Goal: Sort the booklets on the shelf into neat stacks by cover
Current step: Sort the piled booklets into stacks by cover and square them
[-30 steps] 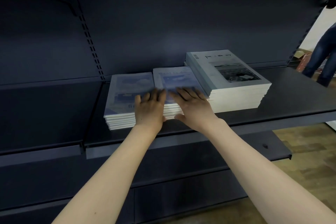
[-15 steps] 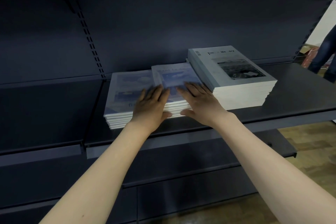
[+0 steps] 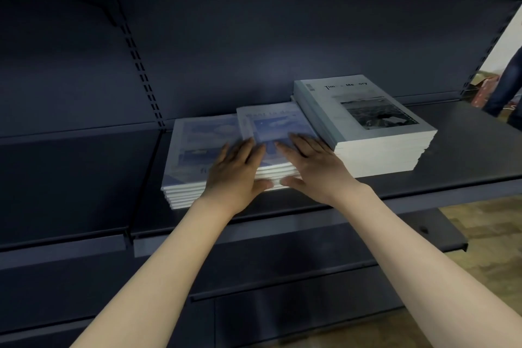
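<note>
Booklets lie in three piles on the dark shelf, and I take the middle blue stack as the landmark. Just left of it, touching its side, lies the left blue stack, lower and square. The left hand rests on the seam between these two, fingers straight on the covers, thumb against the front edges; it grips nothing. On the landmark itself the top covers sit a little askew. The right hand lies flat on its right front corner, thumb also at the front edge, holding nothing. Right of the landmark, touching it, stands the taller grey stack. I judge the booklets thin, floppy and smooth, so single ones may slide; better to press the stack's sides and front together, not lift by one cover
</note>
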`<state>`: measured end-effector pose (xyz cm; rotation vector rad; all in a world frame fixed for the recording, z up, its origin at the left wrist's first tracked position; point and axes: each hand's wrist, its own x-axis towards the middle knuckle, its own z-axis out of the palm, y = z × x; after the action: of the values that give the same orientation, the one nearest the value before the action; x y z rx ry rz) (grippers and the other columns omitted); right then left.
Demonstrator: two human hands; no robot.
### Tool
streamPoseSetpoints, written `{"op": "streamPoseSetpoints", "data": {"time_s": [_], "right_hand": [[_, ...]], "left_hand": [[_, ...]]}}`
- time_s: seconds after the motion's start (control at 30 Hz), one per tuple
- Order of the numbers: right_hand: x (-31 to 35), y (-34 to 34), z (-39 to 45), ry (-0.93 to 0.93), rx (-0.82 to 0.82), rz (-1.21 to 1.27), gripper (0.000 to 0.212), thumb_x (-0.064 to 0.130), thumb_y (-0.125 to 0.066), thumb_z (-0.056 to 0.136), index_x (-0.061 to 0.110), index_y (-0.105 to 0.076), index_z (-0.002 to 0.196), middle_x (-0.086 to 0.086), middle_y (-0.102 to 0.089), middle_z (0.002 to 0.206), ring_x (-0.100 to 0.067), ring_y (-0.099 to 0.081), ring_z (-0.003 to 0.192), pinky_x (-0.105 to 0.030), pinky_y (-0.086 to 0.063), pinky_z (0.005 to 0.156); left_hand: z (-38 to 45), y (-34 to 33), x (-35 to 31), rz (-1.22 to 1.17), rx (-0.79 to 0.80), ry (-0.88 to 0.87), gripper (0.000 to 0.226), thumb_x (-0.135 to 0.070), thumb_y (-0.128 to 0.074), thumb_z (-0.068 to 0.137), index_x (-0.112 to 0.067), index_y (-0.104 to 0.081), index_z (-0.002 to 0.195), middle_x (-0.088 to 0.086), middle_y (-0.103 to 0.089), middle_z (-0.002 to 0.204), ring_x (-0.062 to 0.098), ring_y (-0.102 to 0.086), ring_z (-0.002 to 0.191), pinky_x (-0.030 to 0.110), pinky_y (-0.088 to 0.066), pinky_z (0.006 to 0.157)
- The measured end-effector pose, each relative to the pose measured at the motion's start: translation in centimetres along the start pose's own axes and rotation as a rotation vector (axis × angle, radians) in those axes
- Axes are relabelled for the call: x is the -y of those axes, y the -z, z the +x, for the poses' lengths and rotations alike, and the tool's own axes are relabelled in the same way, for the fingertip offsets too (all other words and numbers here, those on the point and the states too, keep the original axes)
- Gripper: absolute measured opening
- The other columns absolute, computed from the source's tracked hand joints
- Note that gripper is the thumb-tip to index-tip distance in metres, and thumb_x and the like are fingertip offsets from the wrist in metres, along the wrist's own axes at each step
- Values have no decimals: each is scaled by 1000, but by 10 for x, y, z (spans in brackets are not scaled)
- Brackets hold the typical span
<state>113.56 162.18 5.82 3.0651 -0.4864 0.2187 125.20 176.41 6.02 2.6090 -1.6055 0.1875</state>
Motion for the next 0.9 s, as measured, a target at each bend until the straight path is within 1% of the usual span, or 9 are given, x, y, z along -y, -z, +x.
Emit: {"op": "streamPoseSetpoints", "data": {"time_s": [0.13, 0.27, 0.47, 0.57, 0.63, 0.73, 0.77, 0.83, 0.9], "right_hand": [[0, 1, 0, -3, -11, 5, 73, 55, -39, 92, 30, -1, 149, -4, 1, 158, -22, 0, 144, -34, -1, 115], [2, -2, 0, -12, -28, 5, 72, 56, -37, 92, 29, -3, 149, -5, -1, 158, -23, -3, 144, -35, -2, 115], [5, 3, -1, -31, 8, 6, 72, 53, -38, 93, 28, 0, 150, -7, 3, 157, -26, 0, 144, -38, -4, 116], [4, 8, -3, -11, 13, 56, 77, 57, -40, 91, 25, -2, 150, -8, -1, 157, -26, -2, 144, -40, -6, 116], [3, 13, -3, 25, -63, 116, 81, 63, -41, 87, 19, -13, 149, -11, -15, 155, -28, -14, 143, -41, -14, 115], [-6, 24, 2, 46, -284, 182, 78, 63, -39, 83, 7, -44, 137, -17, -47, 138, -34, -45, 127, -44, -35, 105], [-11, 30, 5, 33, -310, 218, 73, 59, -42, 85, 6, -45, 136, -17, -47, 138, -33, -45, 127, -42, -35, 106], [-24, 37, 11, 17, -305, 261, 70, 52, -50, 88, 10, -36, 142, -12, -37, 146, -28, -33, 135, -37, -26, 111], [-38, 41, 16, -1, -357, 287, 74, 55, -48, 87, 11, -32, 144, -11, -31, 150, -26, -26, 139, -38, -21, 114]], "left_hand": [[3, 1, 2, -110, 7, 18, 66, -55, -28, 93, -24, -10, 148, -1, -3, 157, 17, 0, 144, 35, 4, 115], [4, 1, 1, -125, 2, 29, 58, -50, -24, 96, -26, -13, 148, -2, -5, 157, 17, 0, 144, 34, 5, 115], [2, 10, -4, -167, 45, 53, 57, -49, -27, 96, -28, -14, 147, -7, -1, 157, 16, 1, 143, 30, 3, 114], [2, 21, -10, -206, 63, 60, 59, -52, -32, 94, -28, -17, 146, -8, -7, 156, 13, -5, 143, 30, 0, 114], [7, 27, -16, -280, 35, 115, 61, -54, -33, 93, -28, -18, 146, -8, -12, 155, 14, -12, 142, 31, -5, 114], [17, 34, -27, -355, -86, 228, 59, -48, -32, 95, -24, -16, 147, -2, -16, 155, 19, -15, 141, 34, -12, 115], [19, 36, -30, -360, -130, 246, 59, -47, -33, 95, -23, -17, 147, 0, -20, 154, 22, -19, 140, 34, -16, 115], [22, 41, -36, -374, -183, 273, 58, -44, -38, 95, -23, -23, 146, 1, -28, 151, 24, -28, 136, 33, -25, 109], [21, 46, -44, -419, -217, 316, 54, -43, -43, 94, -24, -30, 143, 0, -36, 147, 22, -34, 131, 28, -30, 102]]}}
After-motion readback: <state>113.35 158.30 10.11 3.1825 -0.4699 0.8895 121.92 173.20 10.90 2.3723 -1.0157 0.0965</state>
